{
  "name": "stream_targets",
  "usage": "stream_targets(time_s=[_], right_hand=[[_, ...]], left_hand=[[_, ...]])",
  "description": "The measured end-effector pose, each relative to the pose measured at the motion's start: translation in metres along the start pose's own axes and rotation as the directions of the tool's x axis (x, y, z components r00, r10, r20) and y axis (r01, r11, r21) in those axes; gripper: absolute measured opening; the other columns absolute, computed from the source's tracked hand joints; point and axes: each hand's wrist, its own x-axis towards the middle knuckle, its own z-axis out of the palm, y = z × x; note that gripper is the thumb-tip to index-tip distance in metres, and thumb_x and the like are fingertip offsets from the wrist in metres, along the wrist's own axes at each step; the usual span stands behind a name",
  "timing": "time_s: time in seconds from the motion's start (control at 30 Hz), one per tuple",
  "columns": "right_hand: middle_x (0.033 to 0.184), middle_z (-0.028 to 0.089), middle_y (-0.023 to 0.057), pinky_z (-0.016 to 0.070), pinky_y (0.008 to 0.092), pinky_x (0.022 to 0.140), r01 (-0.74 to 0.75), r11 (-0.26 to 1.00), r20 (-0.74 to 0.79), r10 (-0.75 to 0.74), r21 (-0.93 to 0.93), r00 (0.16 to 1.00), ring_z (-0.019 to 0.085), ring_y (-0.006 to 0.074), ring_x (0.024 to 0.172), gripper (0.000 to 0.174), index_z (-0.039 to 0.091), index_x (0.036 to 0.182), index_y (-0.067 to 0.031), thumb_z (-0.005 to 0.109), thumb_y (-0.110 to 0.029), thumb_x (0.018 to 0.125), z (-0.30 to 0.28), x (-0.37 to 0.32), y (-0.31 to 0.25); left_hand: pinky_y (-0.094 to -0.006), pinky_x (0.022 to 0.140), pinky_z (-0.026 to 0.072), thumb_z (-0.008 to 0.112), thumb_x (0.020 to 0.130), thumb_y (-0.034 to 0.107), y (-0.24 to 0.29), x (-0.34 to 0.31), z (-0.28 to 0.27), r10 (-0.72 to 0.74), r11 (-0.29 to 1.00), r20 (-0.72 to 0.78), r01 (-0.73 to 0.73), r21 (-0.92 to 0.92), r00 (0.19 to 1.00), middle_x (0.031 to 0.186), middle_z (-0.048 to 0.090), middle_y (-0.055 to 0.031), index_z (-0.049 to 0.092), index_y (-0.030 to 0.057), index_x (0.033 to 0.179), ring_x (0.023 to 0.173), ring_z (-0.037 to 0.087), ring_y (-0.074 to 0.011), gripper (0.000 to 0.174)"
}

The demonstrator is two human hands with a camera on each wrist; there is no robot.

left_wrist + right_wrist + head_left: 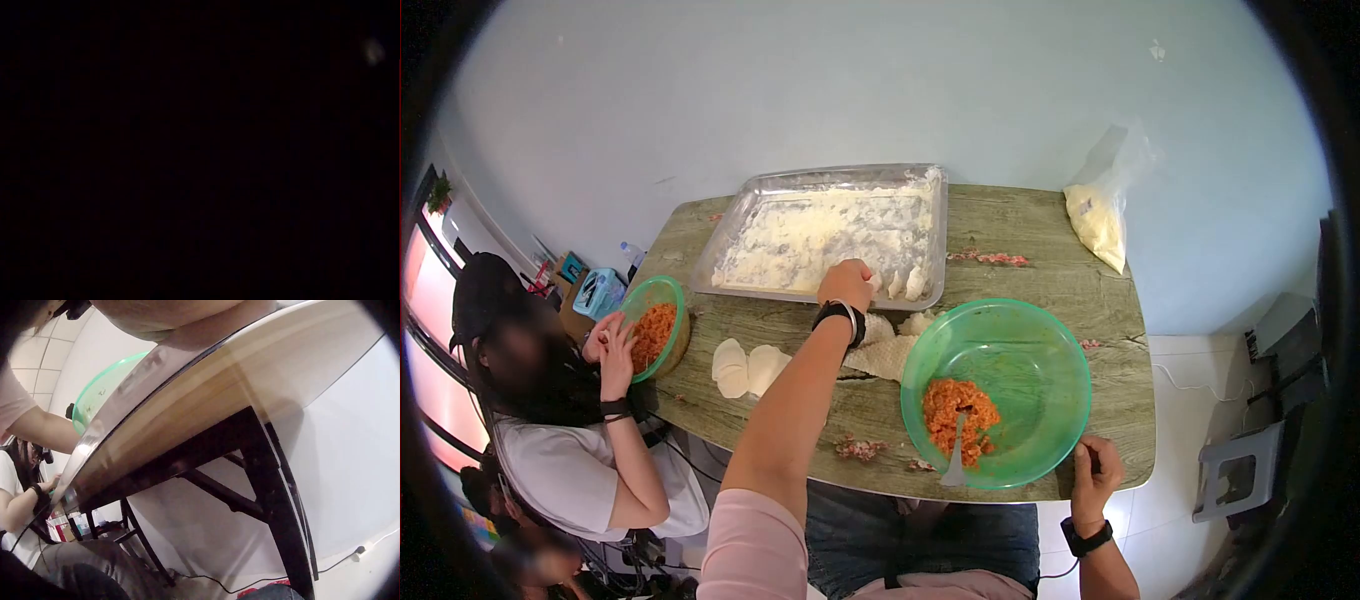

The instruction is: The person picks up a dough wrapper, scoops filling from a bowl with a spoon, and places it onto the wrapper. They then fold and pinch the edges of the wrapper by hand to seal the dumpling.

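Note:
My left hand (pixel 846 284) reaches over the front rim of a metal tray (pixel 820 176) dusted with flour. Its fingers curl down by a small pale dumpling (pixel 875 284), pinching it against the tray floor, the fingertips mostly hidden. More dumplings (pixel 915 284) stand just to its right. My right hand (pixel 1097 470) rests loosely curled on the table edge beside a green bowl (pixel 1040 340), holding nothing. Orange-red filling (pixel 960 410) lies in that bowl, with a spoon (pixel 955 465) standing in it. The left wrist view is almost entirely black.
Round dough wrappers (pixel 731 368) lie left of my forearm. A crumpled pale cloth (pixel 882 357) sits between tray and bowl. At the left, another person (pixel 590 460) works over a smaller green bowl (pixel 678 340). A bag of flour (pixel 1097 225) stands at the table's right rear.

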Motion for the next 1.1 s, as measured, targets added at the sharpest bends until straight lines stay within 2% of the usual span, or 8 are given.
stream_targets(time_s=[0.3, 0.4, 0.5, 0.6, 0.67, 0.8, 0.87, 1.1], right_hand=[[0.076, 0.058, 0.0085, 0.0426, 0.0280, 0.061, -0.003, 1.000, 0.012, 0.003, -0.017, 1.000, 0.054, 0.0175, 0.066, 0.005, 0.062, 0.085, -0.0005, 0.061, -0.005, 0.082, 0.000, 0.000, -0.004], [0.077, 0.058, 0.0088, 0.0428, 0.0283, 0.062, 0.024, 1.000, 0.004, -0.024, -0.009, 1.000, 0.054, 0.0180, 0.068, 0.005, 0.061, 0.086, -0.0004, 0.060, -0.005, 0.083, 0.000, 0.000, -0.005], [0.078, 0.058, 0.0089, 0.0432, 0.0286, 0.064, 0.001, 1.000, 0.024, -0.001, -0.007, 1.000, 0.054, 0.0185, 0.070, 0.005, 0.061, 0.086, -0.0005, 0.059, -0.004, 0.084, -0.002, -0.001, 0.000], [0.079, 0.058, 0.0087, 0.0434, 0.0285, 0.066, -0.021, 0.999, 0.033, 0.020, 0.029, 0.999, 0.054, 0.0186, 0.071, 0.005, 0.060, 0.086, -0.0002, 0.058, -0.004, 0.084, -0.002, -0.001, -0.001], [0.079, 0.059, 0.0076, 0.0428, 0.0277, 0.067, -0.038, 0.998, 0.032, 0.036, 0.057, 0.999, 0.054, 0.0168, 0.071, 0.005, 0.060, 0.086, 0.0003, 0.058, -0.004, 0.085, -0.001, -0.001, 0.001], [0.078, 0.057, 0.0040, 0.0402, 0.0249, 0.066, -0.051, 0.994, 0.041, 0.048, 0.093, 0.998, 0.050, 0.0126, 0.072, 0.004, 0.059, 0.085, -0.0002, 0.057, -0.003, 0.085, 0.000, -0.001, -0.002], [0.077, 0.056, 0.0037, 0.0400, 0.0247, 0.066, -0.049, 0.995, 0.060, 0.044, 0.085, 0.997, 0.050, 0.0123, 0.072, 0.004, 0.059, 0.085, 0.0000, 0.056, -0.002, 0.085, -0.001, -0.001, -0.003], [0.077, 0.057, 0.0063, 0.0411, 0.0268, 0.065, -0.008, 0.997, 0.041, 0.004, 0.076, 0.999, 0.051, 0.0147, 0.070, 0.004, 0.060, 0.085, 0.0001, 0.057, -0.002, 0.085, -0.001, -0.003, -0.002]], left_hand=[[-0.0392, 0.077, 0.0512, 0.065, 0.076, 0.012, 0.002, -0.002, -0.003, 0.003, 1.000, 0.015, -0.002, -0.021, 1.000, 0.093, 0.067, -0.0114, 0.068, 0.0105, 0.092, 0.088, 0.064, -0.0284, 0.017], [-0.0370, 0.079, 0.0504, 0.068, 0.074, 0.015, -0.006, -0.004, -0.013, 0.191, 0.958, -0.125, -0.212, -0.191, 0.974, 0.091, 0.067, -0.0112, 0.066, 0.0061, 0.095, 0.086, 0.064, -0.0291, 0.023], [-0.0300, 0.073, 0.0507, 0.069, 0.075, 0.012, -0.004, -0.030, -0.051, 0.297, 0.810, -0.115, -0.314, -0.495, 0.948, 0.086, 0.067, -0.0094, 0.065, 0.0001, 0.095, 0.079, 0.064, -0.0178, 0.023], [-0.0259, 0.070, 0.0495, 0.068, 0.077, 0.008, -0.013, -0.092, -0.082, 0.268, 0.635, -0.002, -0.178, -0.752, 0.963, 0.081, 0.066, -0.0063, 0.064, -0.0020, 0.092, 0.076, 0.061, -0.0108, 0.018], [-0.0246, 0.069, 0.0480, 0.066, 0.079, 0.008, -0.034, -0.128, -0.089, 0.306, 0.773, 0.038, -0.225, -0.593, 0.951, 0.078, 0.065, -0.0036, 0.065, -0.0014, 0.091, 0.075, 0.059, -0.0079, 0.016], [-0.0310, 0.072, 0.0489, 0.069, 0.076, 0.011, -0.086, -0.167, -0.068, 0.205, 0.918, 0.098, -0.157, -0.365, 0.974, 0.085, 0.066, -0.0079, 0.066, 0.0023, 0.092, 0.079, 0.062, -0.0191, 0.019], [-0.0378, 0.077, 0.0475, 0.072, 0.071, 0.014, -0.098, -0.180, -0.060, 0.365, 0.931, -0.025, -0.364, 0.016, 0.931, 0.095, 0.063, -0.0105, 0.065, 0.0050, 0.096, 0.090, 0.058, -0.0288, 0.028], [-0.0405, 0.081, 0.0444, 0.073, 0.067, 0.014, -0.109, -0.192, -0.051, 0.369, 0.928, -0.151, -0.355, 0.110, 0.917, 0.098, 0.058, -0.0107, 0.063, 0.0053, 0.099, 0.092, 0.053, -0.0332, 0.035]])
